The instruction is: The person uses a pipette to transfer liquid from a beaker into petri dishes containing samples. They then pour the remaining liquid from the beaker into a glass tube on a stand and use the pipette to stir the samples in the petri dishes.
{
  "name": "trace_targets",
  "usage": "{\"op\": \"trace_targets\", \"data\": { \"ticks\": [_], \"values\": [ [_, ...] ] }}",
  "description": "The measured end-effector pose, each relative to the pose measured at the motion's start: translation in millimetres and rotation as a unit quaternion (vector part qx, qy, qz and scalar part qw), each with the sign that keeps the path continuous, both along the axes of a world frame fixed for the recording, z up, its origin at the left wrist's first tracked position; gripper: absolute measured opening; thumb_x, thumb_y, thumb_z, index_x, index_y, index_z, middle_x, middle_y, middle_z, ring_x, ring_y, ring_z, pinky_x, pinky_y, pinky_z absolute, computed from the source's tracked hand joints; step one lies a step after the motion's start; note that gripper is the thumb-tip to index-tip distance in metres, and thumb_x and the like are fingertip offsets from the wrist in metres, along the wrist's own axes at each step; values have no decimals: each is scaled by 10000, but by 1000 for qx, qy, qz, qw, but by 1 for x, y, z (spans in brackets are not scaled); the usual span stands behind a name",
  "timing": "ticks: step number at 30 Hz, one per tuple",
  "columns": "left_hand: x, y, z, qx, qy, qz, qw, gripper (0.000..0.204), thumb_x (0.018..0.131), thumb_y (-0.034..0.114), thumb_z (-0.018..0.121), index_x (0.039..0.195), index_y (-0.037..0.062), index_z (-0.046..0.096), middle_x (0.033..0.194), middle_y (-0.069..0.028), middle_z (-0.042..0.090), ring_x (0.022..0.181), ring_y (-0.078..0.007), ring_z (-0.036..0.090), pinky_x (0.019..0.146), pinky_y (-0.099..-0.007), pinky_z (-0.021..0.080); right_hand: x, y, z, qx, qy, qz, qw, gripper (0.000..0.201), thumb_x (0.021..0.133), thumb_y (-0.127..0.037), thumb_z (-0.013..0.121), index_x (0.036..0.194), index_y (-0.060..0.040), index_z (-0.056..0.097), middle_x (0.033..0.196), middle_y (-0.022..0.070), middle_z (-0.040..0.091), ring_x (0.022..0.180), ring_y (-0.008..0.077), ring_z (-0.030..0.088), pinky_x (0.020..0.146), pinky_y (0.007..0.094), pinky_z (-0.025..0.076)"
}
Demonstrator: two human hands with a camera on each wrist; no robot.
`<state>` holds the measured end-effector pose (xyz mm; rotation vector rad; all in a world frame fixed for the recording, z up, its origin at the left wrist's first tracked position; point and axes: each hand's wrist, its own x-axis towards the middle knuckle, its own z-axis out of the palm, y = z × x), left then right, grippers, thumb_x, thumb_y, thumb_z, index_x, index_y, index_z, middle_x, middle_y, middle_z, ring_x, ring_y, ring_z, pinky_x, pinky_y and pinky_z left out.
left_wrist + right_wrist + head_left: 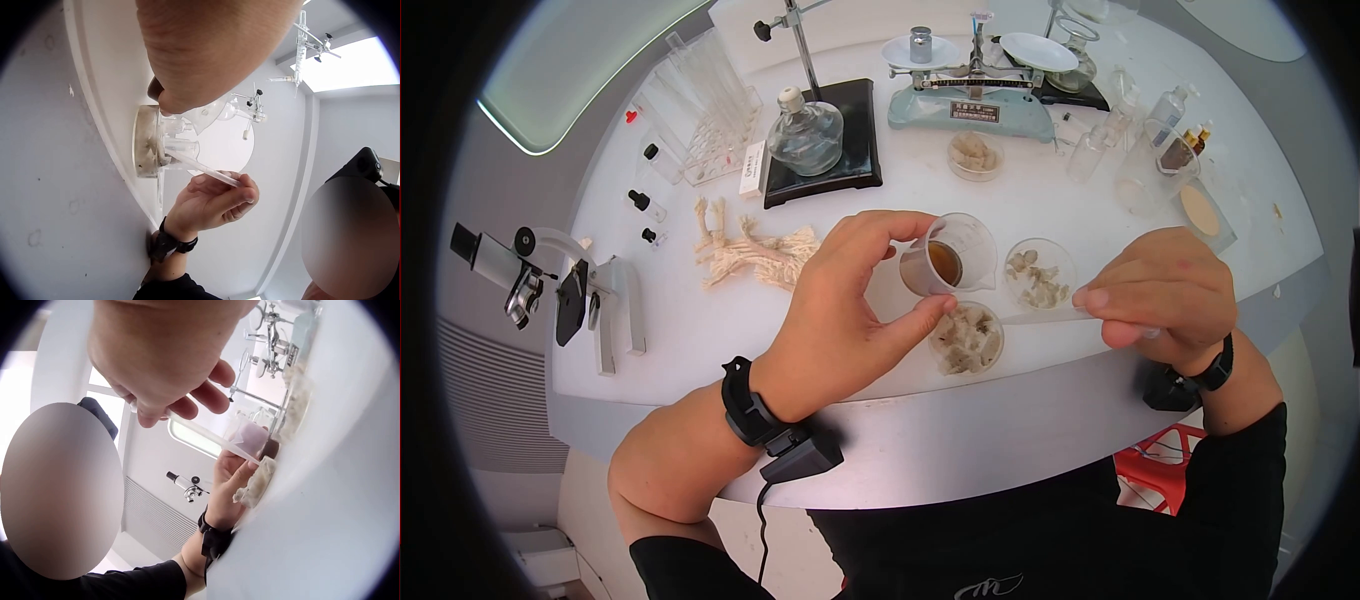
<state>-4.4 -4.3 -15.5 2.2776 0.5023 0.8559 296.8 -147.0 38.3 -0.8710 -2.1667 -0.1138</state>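
Note:
My left hand [840,310] grips a small clear plastic beaker [975,250] between thumb and fingers, tilted, with brown liquid [945,263] inside. Below it stands a petri dish [967,340] of wet-looking, greyish-white clumps. In my right hand [1165,290] a thin translucent plastic rod [1050,318] is pinched, pointing left. The left wrist view shows the rod [206,170] slanting from the right hand [215,203] to the dish [147,140]. Its tip is at the clumps [259,481] in the right wrist view. A second petri dish [1040,272] holds pale pieces, between the hands.
Behind lie a bundle of cotton rope [750,250], a flask [805,135] on a black stand base, a balance [970,110] and a petri dish of beige material [975,155]. A microscope [570,280] stands left, a test tube rack [720,130] behind it, a large beaker [1155,165] at right.

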Motion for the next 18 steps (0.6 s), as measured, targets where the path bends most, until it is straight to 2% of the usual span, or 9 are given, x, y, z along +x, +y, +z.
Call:
{"op": "trace_targets", "data": {
  "ticks": [18],
  "values": [
    [0,-1,1,1,3,1,1000,593,910,81,935,1446,42,685,1406,-107,726,1267,-231,694,1093,-382,547,-4,2,-1,5,5,4,1000,240,911,-227,959,1060,-67,860,909,72,850,725,219,819,616,296,620]
  ]
}}
